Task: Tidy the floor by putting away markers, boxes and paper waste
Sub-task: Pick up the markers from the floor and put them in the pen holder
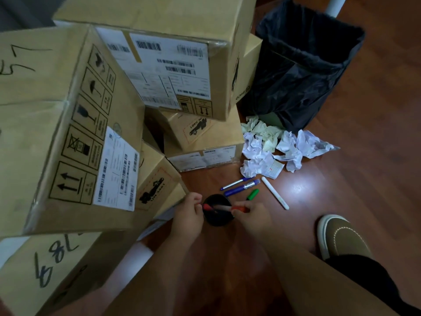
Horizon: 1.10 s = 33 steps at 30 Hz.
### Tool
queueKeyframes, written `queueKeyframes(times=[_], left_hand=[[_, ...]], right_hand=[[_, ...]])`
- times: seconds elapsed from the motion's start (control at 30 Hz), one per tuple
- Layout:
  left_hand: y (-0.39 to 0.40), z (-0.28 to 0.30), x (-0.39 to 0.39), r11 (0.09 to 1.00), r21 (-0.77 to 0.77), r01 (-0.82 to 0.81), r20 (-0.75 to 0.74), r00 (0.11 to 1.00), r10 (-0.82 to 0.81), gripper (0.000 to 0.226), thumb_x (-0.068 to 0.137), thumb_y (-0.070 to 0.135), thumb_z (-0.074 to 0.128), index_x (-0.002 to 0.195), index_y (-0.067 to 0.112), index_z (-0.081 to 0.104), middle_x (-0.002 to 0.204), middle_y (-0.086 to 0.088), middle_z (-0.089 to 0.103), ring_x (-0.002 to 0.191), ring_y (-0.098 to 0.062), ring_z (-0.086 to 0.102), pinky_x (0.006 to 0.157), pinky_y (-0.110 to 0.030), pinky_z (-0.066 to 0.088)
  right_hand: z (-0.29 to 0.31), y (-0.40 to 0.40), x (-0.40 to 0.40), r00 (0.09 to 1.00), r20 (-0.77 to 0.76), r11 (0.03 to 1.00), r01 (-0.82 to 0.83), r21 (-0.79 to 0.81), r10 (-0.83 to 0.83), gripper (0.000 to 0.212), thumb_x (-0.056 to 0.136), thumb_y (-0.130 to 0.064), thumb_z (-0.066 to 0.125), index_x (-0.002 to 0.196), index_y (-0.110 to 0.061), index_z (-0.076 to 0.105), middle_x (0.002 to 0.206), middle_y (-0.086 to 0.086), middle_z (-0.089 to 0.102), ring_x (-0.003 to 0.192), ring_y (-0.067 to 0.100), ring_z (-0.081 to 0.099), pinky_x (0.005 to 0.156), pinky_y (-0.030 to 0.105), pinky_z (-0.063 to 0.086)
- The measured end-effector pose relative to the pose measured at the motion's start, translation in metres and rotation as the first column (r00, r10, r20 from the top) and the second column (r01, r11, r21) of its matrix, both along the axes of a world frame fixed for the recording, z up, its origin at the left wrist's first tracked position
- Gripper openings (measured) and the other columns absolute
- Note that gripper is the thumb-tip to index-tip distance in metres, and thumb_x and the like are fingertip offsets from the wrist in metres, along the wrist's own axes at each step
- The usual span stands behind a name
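Note:
A round black pen cup stands on the wooden floor between my hands. My right hand is closed on a red marker that lies across the cup's mouth. My left hand grips the cup's left rim. Beyond the cup lie a blue pen, a blue marker, a green marker and a white marker. Several crumpled papers sit farther back, in front of a bin with a black bag.
Stacked cardboard boxes fill the left and back: a large tilted box, a labelled box and smaller ones beneath. My brown shoe rests on the floor at the right. A white pole stands behind the bin.

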<state>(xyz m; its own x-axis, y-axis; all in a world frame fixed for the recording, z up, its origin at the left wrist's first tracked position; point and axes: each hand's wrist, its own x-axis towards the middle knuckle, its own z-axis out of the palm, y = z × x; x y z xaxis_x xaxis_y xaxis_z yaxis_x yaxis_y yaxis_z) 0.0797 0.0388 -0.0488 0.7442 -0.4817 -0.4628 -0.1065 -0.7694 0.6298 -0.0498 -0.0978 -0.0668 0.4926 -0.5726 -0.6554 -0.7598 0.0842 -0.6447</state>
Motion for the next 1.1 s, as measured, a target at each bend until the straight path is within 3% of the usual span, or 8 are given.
queueKeyframes(times=[0.27,0.37,0.47,0.53,0.63,0.73,1.0,1.1], left_hand=[[-0.023,0.014,-0.006,0.982,-0.045,0.184,0.144,0.974,-0.176,0.023,0.095,0.015,0.053,0.117,0.024,0.057,0.116,0.008,0.058,0.11,-0.009,0.053,0.091,-0.023,0.041],[-0.05,0.025,-0.015,0.942,-0.115,0.317,0.316,0.91,-0.268,0.022,0.091,0.009,0.051,0.105,0.023,0.061,0.103,0.01,0.056,0.097,-0.01,0.051,0.083,-0.024,0.041],[-0.079,0.029,-0.035,0.849,-0.158,0.504,0.457,0.799,-0.39,0.025,0.082,0.011,0.048,0.095,0.02,0.066,0.095,0.004,0.062,0.089,-0.018,0.051,0.077,-0.026,0.041],[-0.095,0.021,-0.054,0.745,-0.134,0.653,0.482,0.7,-0.527,0.028,0.079,0.016,0.043,0.093,0.019,0.067,0.096,0.001,0.064,0.091,-0.022,0.054,0.079,-0.03,0.045],[-0.114,-0.004,-0.076,0.664,0.1,0.741,0.334,0.604,-0.724,0.033,0.087,0.015,0.043,0.114,0.014,0.063,0.125,-0.009,0.058,0.118,-0.029,0.051,0.095,-0.038,0.047],[-0.13,-0.027,-0.081,0.625,0.366,0.689,0.036,0.661,-0.75,0.04,0.092,0.009,0.046,0.131,0.011,0.049,0.144,-0.014,0.039,0.13,-0.032,0.04,0.106,-0.042,0.04],[-0.133,-0.079,-0.093,0.584,0.517,0.626,-0.281,0.769,-0.574,0.068,0.093,0.024,0.054,0.152,0.012,0.024,0.161,-0.015,-0.015,0.149,-0.038,-0.005,0.121,-0.048,0.008],[-0.128,-0.084,-0.1,0.6,0.522,0.606,-0.278,0.786,-0.553,0.07,0.092,0.021,0.055,0.152,0.009,0.022,0.161,-0.01,-0.009,0.146,-0.037,0.009,0.119,-0.049,0.019]], right_hand=[[0.009,-0.011,0.0,0.997,0.051,0.998,0.059,-0.009,-0.059,0.041,0.077,-0.053,0.069,0.111,-0.031,0.064,0.1,-0.005,0.065,0.096,0.016,0.062,0.08,0.03,0.05],[0.015,-0.032,-0.007,0.99,-0.013,0.986,0.135,-0.098,-0.137,0.02,0.092,-0.034,0.057,0.103,-0.024,0.07,0.099,-0.003,0.067,0.097,0.019,0.063,0.083,0.031,0.047],[0.011,-0.063,-0.02,0.987,-0.158,0.977,-0.04,-0.207,0.007,0.029,0.095,-0.019,0.049,0.117,-0.016,0.068,0.124,0.006,0.063,0.109,0.024,0.06,0.094,0.032,0.048],[0.005,-0.08,-0.027,0.964,-0.226,0.97,-0.179,-0.164,0.14,0.033,0.097,-0.016,0.047,0.127,-0.013,0.062,0.136,0.009,0.054,0.12,0.026,0.054,0.095,0.018,0.046],[-0.012,-0.092,-0.035,0.863,-0.375,0.901,-0.412,-0.136,0.338,0.044,0.089,-0.037,0.044,0.128,-0.026,0.061,0.142,0.008,0.044,0.131,0.029,0.043,0.104,0.028,0.04],[-0.047,-0.101,-0.048,0.767,-0.476,0.839,-0.535,-0.102,0.431,0.059,0.076,-0.049,0.033,0.126,-0.034,0.058,0.15,0.004,0.038,0.14,0.03,0.03,0.111,0.044,0.03],[-0.074,-0.095,-0.078,0.754,-0.477,0.824,-0.557,-0.1,0.452,0.048,0.088,-0.034,0.05,0.133,-0.018,0.052,0.144,0.004,0.03,0.127,0.031,0.038,0.105,0.043,0.038],[-0.079,-0.099,-0.091,0.771,-0.473,0.839,-0.533,-0.111,0.427,0.037,0.088,-0.026,0.054,0.122,-0.013,0.061,0.132,0.008,0.042,0.113,0.031,0.054,0.096,0.039,0.047]])
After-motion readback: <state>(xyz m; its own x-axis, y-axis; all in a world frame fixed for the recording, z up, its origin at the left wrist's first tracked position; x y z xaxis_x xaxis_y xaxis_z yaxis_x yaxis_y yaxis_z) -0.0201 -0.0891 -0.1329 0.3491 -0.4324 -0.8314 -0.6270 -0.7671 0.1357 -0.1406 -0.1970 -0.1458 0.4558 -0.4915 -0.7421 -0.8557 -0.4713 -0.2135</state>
